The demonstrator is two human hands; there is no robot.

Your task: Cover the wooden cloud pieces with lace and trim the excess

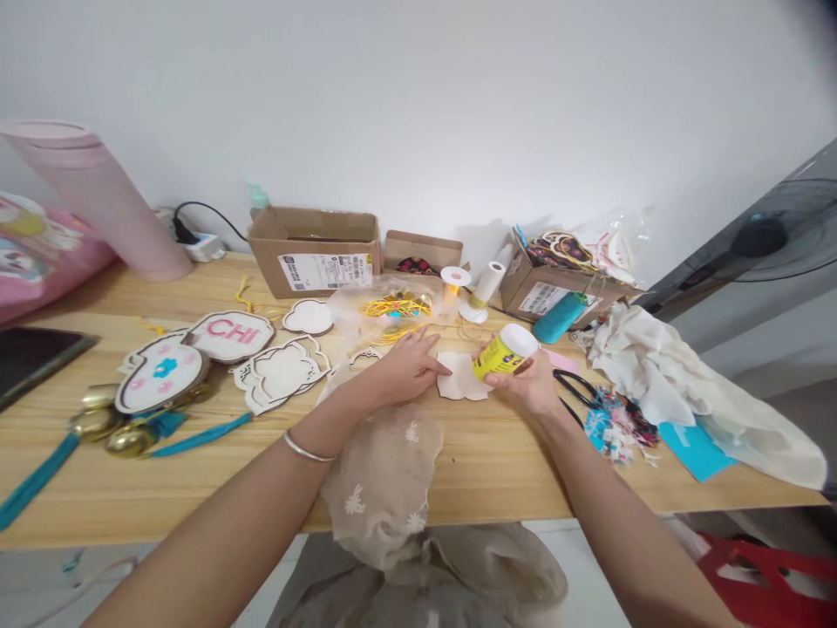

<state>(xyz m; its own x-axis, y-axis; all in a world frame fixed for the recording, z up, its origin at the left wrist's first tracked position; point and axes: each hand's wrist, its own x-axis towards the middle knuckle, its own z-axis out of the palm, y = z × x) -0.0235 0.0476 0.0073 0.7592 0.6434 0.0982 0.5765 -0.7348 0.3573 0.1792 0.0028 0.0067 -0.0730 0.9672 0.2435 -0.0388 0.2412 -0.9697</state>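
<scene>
My right hand is wrapped round a white bottle with a yellow label, tilted with its broad white end up. It hangs over the right side of a small cream fabric piece with a scalloped edge, lying flat on the table. My left hand rests with fingers stretched out, its index fingertip at the fabric's left edge. Just left of that hand is a cut-out wooden piece, partly covered. Whether the bottle touches the fabric, I cannot tell.
Cardboard boxes line the wall, with yellow cords and thread spools before them. Embroidered plaques and brass bells lie left. On the right are black-handled scissors, thread scraps and cream cloth.
</scene>
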